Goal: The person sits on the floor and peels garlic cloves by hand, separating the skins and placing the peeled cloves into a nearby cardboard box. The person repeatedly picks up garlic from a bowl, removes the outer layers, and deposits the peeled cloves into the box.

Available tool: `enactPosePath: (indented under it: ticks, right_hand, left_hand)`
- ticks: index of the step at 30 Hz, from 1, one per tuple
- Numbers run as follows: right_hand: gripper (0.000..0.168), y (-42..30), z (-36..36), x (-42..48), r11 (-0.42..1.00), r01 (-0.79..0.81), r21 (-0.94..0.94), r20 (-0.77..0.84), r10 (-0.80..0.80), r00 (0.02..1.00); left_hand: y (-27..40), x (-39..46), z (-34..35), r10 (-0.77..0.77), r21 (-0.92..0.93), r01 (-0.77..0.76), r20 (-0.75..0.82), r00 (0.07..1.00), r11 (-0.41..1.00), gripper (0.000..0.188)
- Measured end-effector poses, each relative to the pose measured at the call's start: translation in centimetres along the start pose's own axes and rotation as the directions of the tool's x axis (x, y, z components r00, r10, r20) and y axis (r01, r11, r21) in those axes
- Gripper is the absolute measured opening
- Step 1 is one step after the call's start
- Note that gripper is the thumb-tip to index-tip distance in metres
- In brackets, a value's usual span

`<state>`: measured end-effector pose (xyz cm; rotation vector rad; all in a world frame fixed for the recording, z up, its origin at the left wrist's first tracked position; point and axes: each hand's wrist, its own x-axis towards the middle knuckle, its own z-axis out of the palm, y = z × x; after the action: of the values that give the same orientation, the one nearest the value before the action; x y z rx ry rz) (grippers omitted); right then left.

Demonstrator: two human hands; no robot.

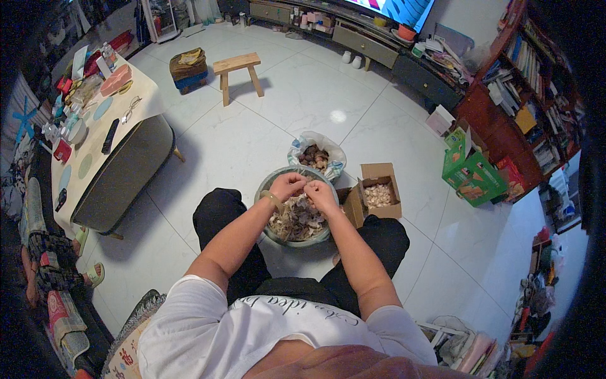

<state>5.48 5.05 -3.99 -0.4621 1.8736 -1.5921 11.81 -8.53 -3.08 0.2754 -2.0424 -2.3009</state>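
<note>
My left hand [288, 187], with a pale bangle [273, 201] at the wrist, is above a round basin [293, 243]. Close beside it, my right hand [322, 196] has its thumb and fingers drawn together. The fingertips of both hands meet over the basin; whatever small thing may be between them is hidden. Dry, papery skins [296, 220], like garlic peel, fill the basin. Just beyond it stands an open plastic bag [331, 142] holding brownish bulbs [313, 157]. To the right, an open cardboard box [396, 201] contains many pale pieces resembling peeled garlic cloves [377, 195].
A wooden stool [236, 64] and a small brown-and-blue seat [188, 71] stand ahead. At left is a cloth-covered table [102, 137] with a remote control [110, 136] and glasses [131, 110]. Another person's slippered foot [94, 275] shows below it. Green cartons [473, 173] sit by a bookcase [502, 128].
</note>
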Motion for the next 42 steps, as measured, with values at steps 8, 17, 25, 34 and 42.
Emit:
enactPosePath:
  ticks: [8,17,25,34,42]
  right_hand:
    - [0.018,-0.9,0.4,-0.5,0.999,0.04,-0.024,-0.034,-0.041,0.999]
    - [0.018,-0.3,0.2,0.0,0.993,0.075,-0.092,-0.1,-0.084,0.991]
    - [0.022,-0.7,0.2,-0.3,0.996,-0.061,0.062,-0.026,0.063,0.998]
    - [0.02,-1.1,0.3,-0.5,0.986,-0.097,0.134,0.091,0.085,0.992]
    - [0.016,-0.9,0.4,-0.4,0.991,-0.032,0.131,-0.024,0.036,0.999]
  left_hand:
    - [-1.0,0.3,-0.4,-0.117,-0.135,0.116,0.005,0.993,0.984,0.015]
    - [-0.8,0.3,-0.4,-0.022,-0.069,0.021,-0.025,0.999,0.997,0.013]
    - [-0.6,0.3,-0.3,-0.062,-0.046,0.06,-0.043,0.997,0.997,0.01]
    - [-1.4,0.6,-0.2,-0.009,0.138,0.014,-0.037,0.999,0.99,0.017]
    - [-0.8,0.2,-0.2,-0.088,0.243,0.078,0.033,0.996,0.967,0.02]
